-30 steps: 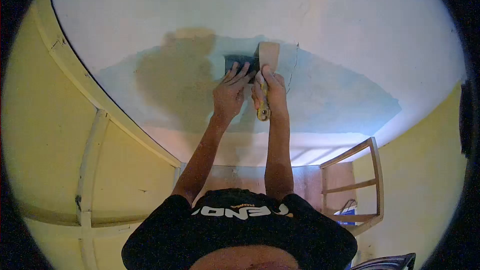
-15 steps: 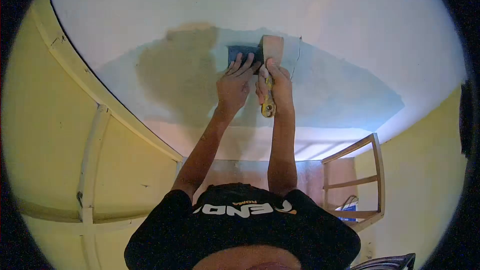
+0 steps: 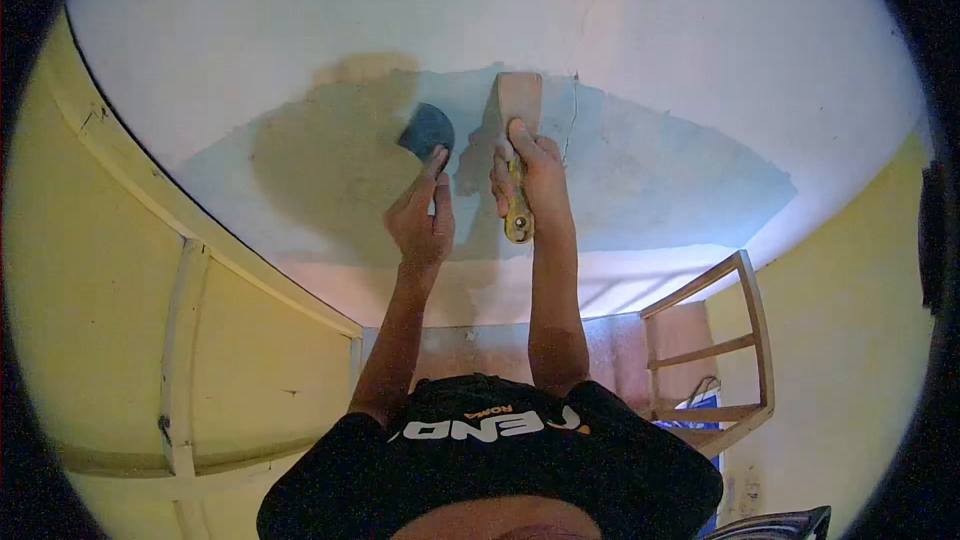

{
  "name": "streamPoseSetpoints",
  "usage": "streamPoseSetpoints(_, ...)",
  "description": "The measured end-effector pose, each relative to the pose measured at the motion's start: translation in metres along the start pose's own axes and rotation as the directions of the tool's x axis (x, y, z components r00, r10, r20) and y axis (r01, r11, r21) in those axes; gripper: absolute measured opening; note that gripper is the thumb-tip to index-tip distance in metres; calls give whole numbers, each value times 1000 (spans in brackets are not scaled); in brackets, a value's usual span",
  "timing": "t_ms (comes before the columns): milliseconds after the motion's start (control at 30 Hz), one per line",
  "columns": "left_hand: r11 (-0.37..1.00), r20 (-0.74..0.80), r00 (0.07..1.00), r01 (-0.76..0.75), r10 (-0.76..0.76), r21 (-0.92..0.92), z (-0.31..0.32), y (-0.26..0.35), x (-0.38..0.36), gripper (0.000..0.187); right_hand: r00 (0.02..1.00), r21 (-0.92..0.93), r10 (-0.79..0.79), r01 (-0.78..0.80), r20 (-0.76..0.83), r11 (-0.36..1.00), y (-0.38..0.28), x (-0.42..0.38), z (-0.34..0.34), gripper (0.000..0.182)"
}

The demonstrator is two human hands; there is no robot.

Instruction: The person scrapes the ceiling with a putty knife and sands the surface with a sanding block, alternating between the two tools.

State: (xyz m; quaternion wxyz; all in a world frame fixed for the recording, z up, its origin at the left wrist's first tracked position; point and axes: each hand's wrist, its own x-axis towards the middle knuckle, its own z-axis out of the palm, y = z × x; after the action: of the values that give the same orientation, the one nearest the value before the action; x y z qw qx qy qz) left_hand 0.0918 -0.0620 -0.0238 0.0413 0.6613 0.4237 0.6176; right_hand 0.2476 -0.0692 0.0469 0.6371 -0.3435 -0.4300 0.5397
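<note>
My left hand pinches a dark, curled piece of sandpaper between thumb and fingers, its top bending over toward the pale surface. Wrapped around the yellow handle of a putty knife, my right hand keeps the thumb at the base of its broad blade. The blade points away from me, over a bluish-grey patch of the pale surface. Just right of the blade runs a thin crack. Shadows of my arms and head fall across the patch.
Yellow panels with framing strips stand on the left. A wooden frame with crossbars juts out at the right, beside a yellow wall. At lower right shows the dark curved edge of an object.
My left hand has moved left and down, lifting the sandpaper from flat under the fingers to a curled pinch. The putty knife sits slightly further left in view.
</note>
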Motion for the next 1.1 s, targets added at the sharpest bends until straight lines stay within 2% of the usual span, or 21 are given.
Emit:
streamPoseSetpoints(67, 998, -74, 996, -56, 55, -1, 0, -1, 0, 35, 999, 28, -18, 17, 29, 999, -3, 1, 4, 43)
streamPoseSetpoints(167, 990, -25, 994, -104, 107, 97, 6, -8, 1, 36, 998, -10, -50, 50, 35, 999, 11, 3, -5, 45)
streamPoseSetpoints(267, 984, -59, 991, -111, 120, 137, 7, -16, 1, 36, 1000, 41, -14, 14, -2, 999, -3, 2, 8, 47)
streamPoseSetpoints(367, 984, -125, 982, -123, 139, 126, 6, -19, 8, 34, 1000, -17, 1, -1, -8, 1000, 12, 6, -7, 49)
streamPoseSetpoints(467, 989, -87, 996, 39, -27, 141, 6, -36, 10, 32, 1000, -23, -15, 15, 23, 1000, 2, 2, -3, 49)
streamPoseSetpoints(567, 985, -185, 979, -50, 80, 163, 12, -45, 18, 31, 998, -11, 14, -15, -58, 1000, -2, 2, 0, 48)
streamPoseSetpoints(667, 954, -251, 947, -129, 199, 271, 24, -52, 21, 31, 998, 9, -7, 7, 55, 1000, 3, 7, -9, 53)
streamPoseSetpoints(767, 933, -232, 943, -155, 237, 324, 24, -65, 19, 30, 997, 14, -11, 10, 72, 1000, 2, 7, -7, 52)
streamPoseSetpoints(867, 917, -275, 910, -210, 310, 339, 17, -82, 21, 28, 999, -16, -31, 32, 21, 999, 10, 9, -7, 52)
streamPoseSetpoints(967, 910, -350, 883, -173, 313, 377, 8, -72, 17, 26, 999, -15, -26, 27, 48, 1000, 10, 9, -11, 52)
streamPoseSetpoints(1067, 985, -413, 911, 74, -4, 154, 4, -54, 13, 23, 998, 22, -46, 45, 48, 999, 1, 12, 0, 48)
streamPoseSetpoints(1100, 982, -377, 926, 95, -27, 164, 3, -55, 10, 25, 999, -7, -40, 40, 19, 999, 5, 9, -1, 48)
